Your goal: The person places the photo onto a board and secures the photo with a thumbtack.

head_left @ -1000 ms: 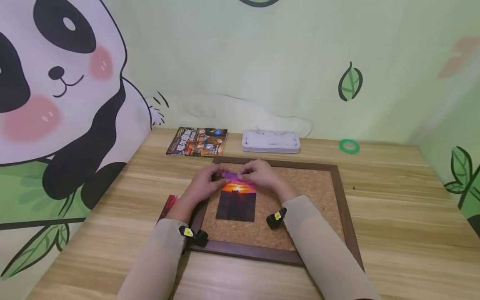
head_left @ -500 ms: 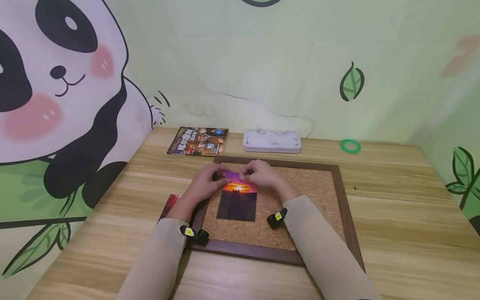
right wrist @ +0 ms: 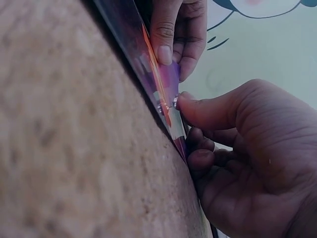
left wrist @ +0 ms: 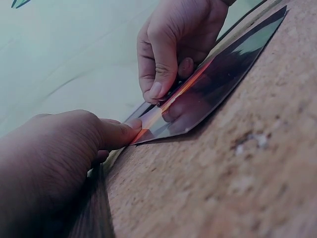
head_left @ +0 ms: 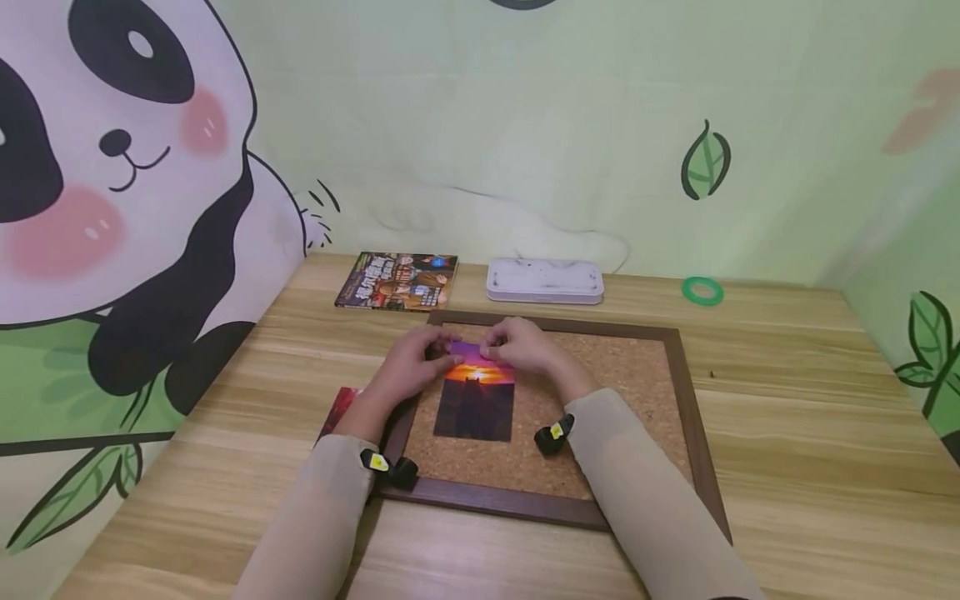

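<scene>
A glossy sunset photo (head_left: pixel 476 408), purple and orange above a dark foreground, lies on the left part of a framed cork board (head_left: pixel 600 417). My left hand (head_left: pixel 408 362) pinches its upper left edge, thumb on the picture and fingers behind, as the left wrist view shows with the left hand (left wrist: pixel 59 153) at the corner. By the photo's top edge, my right hand (head_left: pixel 521 346) pinches a small silvery thumbtack (right wrist: pixel 175 102) between thumb and forefinger. The tack stands against the purple strip and is mirrored in the gloss. The right hand's other fingers curl under (right wrist: pixel 247 148).
A red picture (head_left: pixel 343 408) lies partly under the left forearm, left of the board. Behind the board are a comic-style book (head_left: pixel 397 282), a white tin case (head_left: pixel 544 281) and a green tape ring (head_left: pixel 702 291). A tiny dark bit (head_left: pixel 712 375) lies right of the frame.
</scene>
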Demonstrator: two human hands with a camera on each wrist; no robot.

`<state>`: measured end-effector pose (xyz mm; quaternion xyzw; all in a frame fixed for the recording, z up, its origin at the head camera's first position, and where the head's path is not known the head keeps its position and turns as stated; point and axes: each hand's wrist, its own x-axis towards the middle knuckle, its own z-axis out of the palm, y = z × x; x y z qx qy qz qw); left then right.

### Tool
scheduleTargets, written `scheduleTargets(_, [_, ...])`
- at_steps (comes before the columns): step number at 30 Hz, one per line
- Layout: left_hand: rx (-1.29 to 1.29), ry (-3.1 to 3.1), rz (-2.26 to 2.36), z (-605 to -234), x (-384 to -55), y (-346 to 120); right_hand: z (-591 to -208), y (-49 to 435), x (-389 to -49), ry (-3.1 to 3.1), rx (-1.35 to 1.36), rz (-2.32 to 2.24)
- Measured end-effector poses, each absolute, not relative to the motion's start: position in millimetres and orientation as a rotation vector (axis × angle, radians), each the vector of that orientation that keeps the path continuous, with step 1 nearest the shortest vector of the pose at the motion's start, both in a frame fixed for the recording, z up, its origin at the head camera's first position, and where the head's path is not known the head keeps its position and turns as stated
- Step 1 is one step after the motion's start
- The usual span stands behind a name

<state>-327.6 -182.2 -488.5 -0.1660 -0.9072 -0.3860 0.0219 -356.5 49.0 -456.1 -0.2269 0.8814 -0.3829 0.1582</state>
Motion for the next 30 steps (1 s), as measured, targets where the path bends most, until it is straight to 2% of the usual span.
scheduleTargets(30, [-0.515,-2.818,-1.174,-485.1,-325.9,-181.2,-458.4,42.0,-359.7,2.594,-0.528,-1.177])
